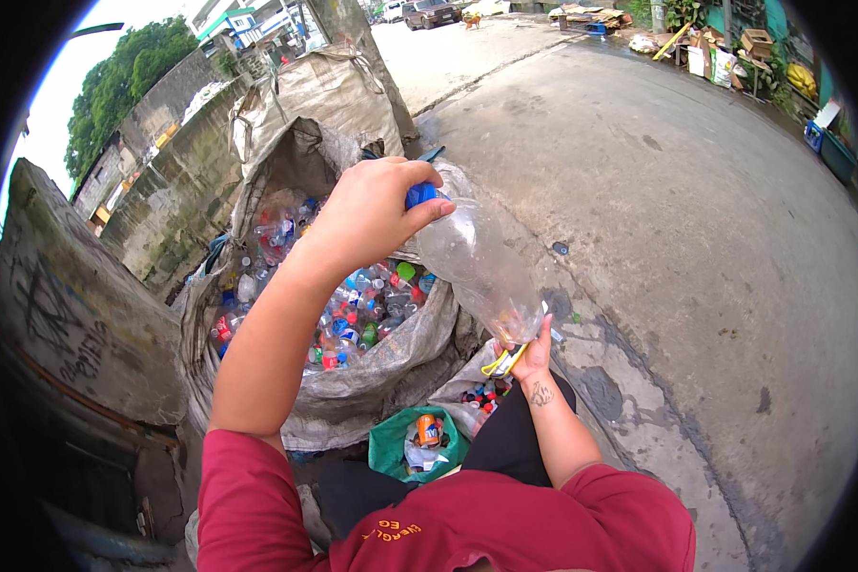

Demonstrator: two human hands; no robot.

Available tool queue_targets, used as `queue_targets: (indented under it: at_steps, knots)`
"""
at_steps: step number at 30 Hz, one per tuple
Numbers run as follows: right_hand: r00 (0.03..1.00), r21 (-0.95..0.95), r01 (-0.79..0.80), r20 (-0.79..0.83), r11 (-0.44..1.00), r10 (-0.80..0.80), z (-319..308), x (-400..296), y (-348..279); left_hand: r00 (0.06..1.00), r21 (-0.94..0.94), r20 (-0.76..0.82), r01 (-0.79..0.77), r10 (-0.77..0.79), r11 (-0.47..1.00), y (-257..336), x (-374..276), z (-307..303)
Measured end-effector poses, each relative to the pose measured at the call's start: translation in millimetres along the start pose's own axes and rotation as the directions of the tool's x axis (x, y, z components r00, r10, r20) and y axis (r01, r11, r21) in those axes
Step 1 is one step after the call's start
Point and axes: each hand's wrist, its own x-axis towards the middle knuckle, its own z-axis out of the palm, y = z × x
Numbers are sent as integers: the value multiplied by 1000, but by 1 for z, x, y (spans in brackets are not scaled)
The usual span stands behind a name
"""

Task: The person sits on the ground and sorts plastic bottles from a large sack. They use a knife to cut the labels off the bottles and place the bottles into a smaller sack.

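My left hand (372, 204) grips a large clear plastic bottle by its blue cap (422, 194). The bottle (475, 257) slants down and right, and its base meets my right hand (533, 352). That hand also holds a yellow-edged utility knife (503, 362) against the palm; its blade is hard to make out. Beyond my left forearm, a big woven sack (386, 379) stands open, filled with plastic bottles (350, 307). Below the bottle's base, a smaller white sack (465, 379) contains bottle caps (480, 397). A green bag (382, 440) between my legs contains an orange can (427, 430).
Another bulging sack (339, 93) leans by a concrete post (365, 57) behind the open one. A graffiti-marked concrete wall (79, 300) borders the left. Concrete pavement (658, 214) runs along the right, with piled cardboard and junk (722, 64) at its far side.
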Motion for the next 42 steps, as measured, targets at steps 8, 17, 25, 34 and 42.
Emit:
queue_targets:
  at_steps: [8, 17, 25, 34, 42]
  knots:
    - [989, 10, 44, -142, 999, -42, -5, -8, -6, 933, -507, -85, 262, -350, 821, -59, -47, 46]
    - [976, -190, 117, -160, 975, -148, -14, -30, -32, 666, -370, 569, 731, -482, 573, -26, -182, 258]
    - [992, -271, 10, -116, 962, -43, -4, -27, -12, 849, -948, -16, 156, -528, 279, -54, -174, 119]
    - [890, -531, -330, 101, 781, 445, 81, -13, 132, 601, -601, -273, 504, -751, 621, -41, -323, -19]
    - [386, -762, -560, 107, 325, 916, 156, -42, 336, -8, -754, -584, 375, -812, 539, 14, -531, -117]
